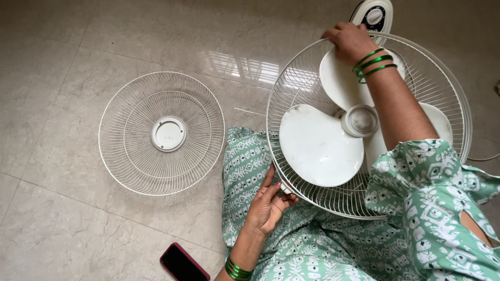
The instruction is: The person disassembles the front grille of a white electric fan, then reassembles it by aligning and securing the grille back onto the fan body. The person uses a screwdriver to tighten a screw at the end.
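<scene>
Nearest to the person, a dark phone in a red case is lying on the tiled floor, just beside the left wrist with its green bangles. The left hand is curling its fingers around the near rim of the fan's rear guard, pinching the wire edge against the green patterned lap. The guard is resting tilted on the lap, and the white fan blades are sitting inside it around a clear round hub cap. Off to the left, well apart, the front guard is lying flat on the floor. Farther out, the right hand is closing over the far rim of the rear guard, gripping it at the top. Beyond it, the fan's control panel is showing.
</scene>
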